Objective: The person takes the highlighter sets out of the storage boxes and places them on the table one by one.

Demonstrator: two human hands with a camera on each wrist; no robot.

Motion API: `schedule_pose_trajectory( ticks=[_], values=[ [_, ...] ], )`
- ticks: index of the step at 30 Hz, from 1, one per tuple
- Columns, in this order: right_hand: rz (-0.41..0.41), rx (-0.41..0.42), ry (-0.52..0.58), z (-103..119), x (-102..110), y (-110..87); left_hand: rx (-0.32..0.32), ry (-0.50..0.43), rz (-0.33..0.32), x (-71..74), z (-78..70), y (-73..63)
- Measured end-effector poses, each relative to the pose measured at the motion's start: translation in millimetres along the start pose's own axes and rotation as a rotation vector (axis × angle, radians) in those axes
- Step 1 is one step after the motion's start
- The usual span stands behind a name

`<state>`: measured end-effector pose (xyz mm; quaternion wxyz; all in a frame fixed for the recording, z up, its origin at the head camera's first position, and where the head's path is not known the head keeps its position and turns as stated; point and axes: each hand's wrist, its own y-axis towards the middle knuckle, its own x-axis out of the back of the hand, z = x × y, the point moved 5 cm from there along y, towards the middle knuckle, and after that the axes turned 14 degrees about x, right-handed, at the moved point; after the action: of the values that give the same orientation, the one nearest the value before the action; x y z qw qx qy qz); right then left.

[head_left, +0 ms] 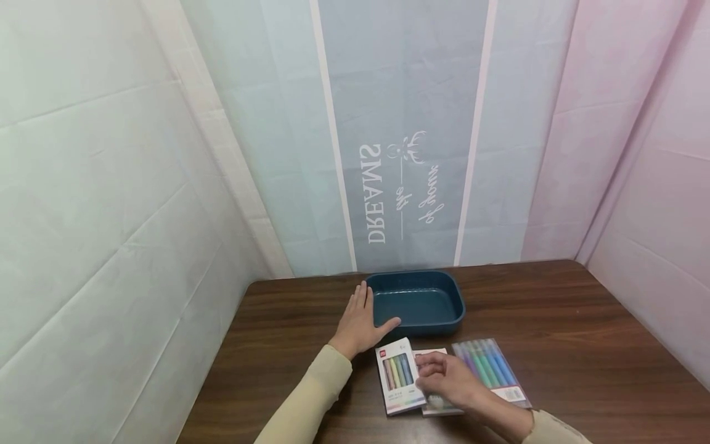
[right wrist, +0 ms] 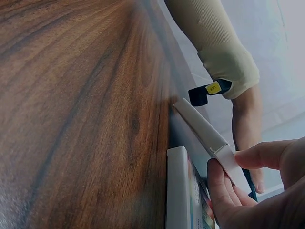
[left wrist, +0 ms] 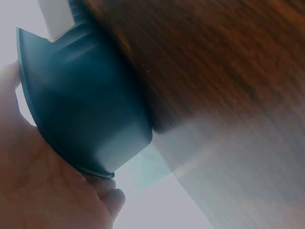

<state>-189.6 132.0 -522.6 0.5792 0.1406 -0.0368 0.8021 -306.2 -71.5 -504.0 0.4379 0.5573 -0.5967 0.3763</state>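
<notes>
My left hand (head_left: 357, 324) rests along the left rim of a dark teal rectangular tray (head_left: 418, 328), fingers straight and thumb over the near left corner. The left wrist view shows the palm against the tray's rim (left wrist: 35, 124). My right hand (head_left: 450, 381) pinches a slim white box (head_left: 400, 394) at its right edge, between thumb and fingers. Coloured pens or sticks show on the box's front. In the right wrist view this box (right wrist: 202, 126) is tilted above the wood. Partly hidden beneath my right hand is a second white box (right wrist: 177, 188).
A clear pack of coloured pens (head_left: 490, 364) in purple, green and blue lies right of the boxes. Everything stands on a dark wooden table (head_left: 288, 345). A printed cloth backdrop (head_left: 410, 92) rises behind the tray, with pale cloth walls at both sides.
</notes>
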Motion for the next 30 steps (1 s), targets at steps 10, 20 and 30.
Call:
schedule_pose_trajectory(
  ticks=[10,20,30],
  values=[
    [0.004,0.017,-0.023,0.2,-2.5,1.1,-0.004,0.0,0.002,0.5,1.0,-0.5],
    [0.019,0.004,-0.024,2.8,-6.1,1.1,0.0,-0.002,0.004,1.8,0.0,0.4],
    [0.064,0.041,0.008,4.7,-7.8,-1.1,0.001,0.006,0.005,1.3,0.0,0.9]
  ],
)
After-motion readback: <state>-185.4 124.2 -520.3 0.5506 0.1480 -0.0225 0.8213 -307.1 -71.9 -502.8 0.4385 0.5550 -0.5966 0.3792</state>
